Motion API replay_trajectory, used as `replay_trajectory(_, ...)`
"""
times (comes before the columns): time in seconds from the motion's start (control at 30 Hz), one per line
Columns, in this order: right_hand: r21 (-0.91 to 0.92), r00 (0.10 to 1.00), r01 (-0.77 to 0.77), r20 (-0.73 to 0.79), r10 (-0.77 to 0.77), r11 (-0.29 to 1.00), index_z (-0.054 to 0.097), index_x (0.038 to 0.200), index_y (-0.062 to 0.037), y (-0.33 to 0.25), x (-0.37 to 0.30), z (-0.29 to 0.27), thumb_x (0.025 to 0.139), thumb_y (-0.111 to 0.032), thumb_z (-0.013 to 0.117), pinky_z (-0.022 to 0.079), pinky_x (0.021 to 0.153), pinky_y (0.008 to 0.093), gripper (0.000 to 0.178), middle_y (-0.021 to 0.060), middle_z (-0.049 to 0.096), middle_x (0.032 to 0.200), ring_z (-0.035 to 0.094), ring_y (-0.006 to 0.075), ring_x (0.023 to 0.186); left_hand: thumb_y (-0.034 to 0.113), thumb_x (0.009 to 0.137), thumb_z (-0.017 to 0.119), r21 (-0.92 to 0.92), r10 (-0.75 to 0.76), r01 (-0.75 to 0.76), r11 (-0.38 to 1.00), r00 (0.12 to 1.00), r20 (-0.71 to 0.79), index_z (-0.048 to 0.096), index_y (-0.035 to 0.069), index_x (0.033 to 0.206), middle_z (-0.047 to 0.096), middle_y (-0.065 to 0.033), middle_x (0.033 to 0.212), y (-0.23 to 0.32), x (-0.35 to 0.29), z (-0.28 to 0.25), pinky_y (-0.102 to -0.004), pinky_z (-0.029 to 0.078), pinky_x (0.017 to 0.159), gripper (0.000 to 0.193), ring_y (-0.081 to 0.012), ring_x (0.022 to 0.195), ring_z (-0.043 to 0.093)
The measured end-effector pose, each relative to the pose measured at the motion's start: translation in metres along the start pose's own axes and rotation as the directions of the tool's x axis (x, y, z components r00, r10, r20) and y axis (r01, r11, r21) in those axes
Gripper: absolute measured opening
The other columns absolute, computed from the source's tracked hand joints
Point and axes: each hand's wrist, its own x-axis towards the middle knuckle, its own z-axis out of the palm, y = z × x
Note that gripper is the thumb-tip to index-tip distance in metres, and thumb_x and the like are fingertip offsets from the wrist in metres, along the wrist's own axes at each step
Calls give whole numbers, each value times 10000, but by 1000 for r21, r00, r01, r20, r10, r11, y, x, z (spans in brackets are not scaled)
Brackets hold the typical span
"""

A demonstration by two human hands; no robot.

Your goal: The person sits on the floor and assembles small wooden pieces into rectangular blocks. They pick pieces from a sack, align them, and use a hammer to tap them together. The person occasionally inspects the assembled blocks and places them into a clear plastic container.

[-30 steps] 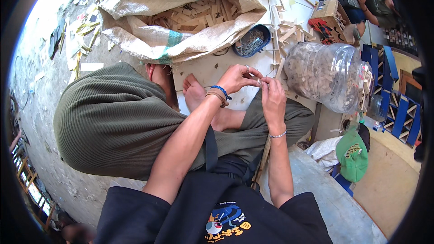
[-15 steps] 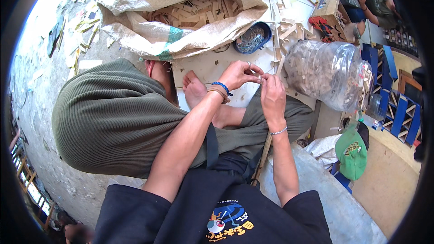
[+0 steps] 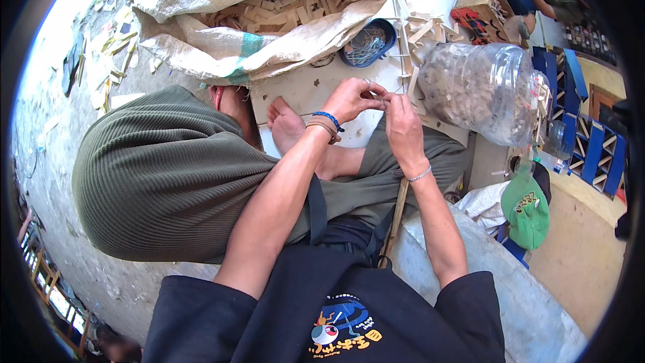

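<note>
My left hand (image 3: 351, 102) and my right hand (image 3: 404, 129) meet above my crossed leg, thumbs and fingertips pinched together. Whatever is between the fingertips is too small to make out. Just beyond them stands a blue oval tub (image 3: 349, 59) holding a tangle of thin wire-like pieces (image 3: 367, 45). Small pale wooden pieces (image 3: 422, 29) lie to its right, some joined into a chain-like row of frames (image 3: 404, 17). A thin wooden stick (image 3: 398, 218) slants over my lap beneath my right wrist.
An open woven sack (image 3: 178, 44) full of wooden offcuts (image 3: 275, 15) stands ahead. At right are a large clear plastic bottle (image 3: 474, 91) filled with wood pieces, a wooden box (image 3: 478, 1), a green cap (image 3: 525, 210) and blue racks (image 3: 591, 161). Another person's arm (image 3: 545, 5) shows at far right.
My hands stay pinched together, with the right hand turned slightly. The surroundings have shifted a little up and left in the picture as the view moved.
</note>
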Motion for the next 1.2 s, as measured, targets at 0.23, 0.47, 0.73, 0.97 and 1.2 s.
replay_trajectory(0.23,174,992,-122,55,114,977,662,1150,-18,-4,1,-23,991,-77,614,529,825,473,176,177,659,1066,673,370,926,159,877,849,47,-21,21,999,1000,-8,786,26,1136,807,-88,943,-1,0,-1,-280,592,789,298,-123,882,761)
replay_trajectory(0.47,446,811,-574,193,552,687,693,1209,-7,14,-5,-10,1038,-180,660,527,793,279,246,104,762,966,702,158,896,164,893,840,27,-44,43,999,998,35,785,38,1137,796,-78,950,0,0,-2,-265,576,763,281,-102,854,736)
replay_trajectory(0.73,714,746,-594,314,587,372,744,1111,25,27,-13,24,999,-228,721,543,801,267,277,66,778,924,706,105,860,73,913,805,-34,-46,48,998,997,66,757,25,1187,791,-64,991,4,-3,-4,-267,599,812,281,-119,925,747)
replay_trajectory(0.97,743,744,-582,322,585,331,745,1087,39,27,-16,24,978,-229,741,537,751,271,289,89,777,900,699,105,830,88,905,821,-36,-45,47,998,997,65,709,31,1272,775,-91,1059,2,-3,-2,-283,602,874,388,-144,967,740)
replay_trajectory(1.2,745,744,-579,316,588,332,742,1086,43,27,-13,26,977,-201,730,544,750,270,267,95,790,912,725,115,836,114,912,825,-55,-74,77,996,996,50,718,14,1220,772,-106,1067,4,-4,-3,-290,603,880,340,-149,992,738)
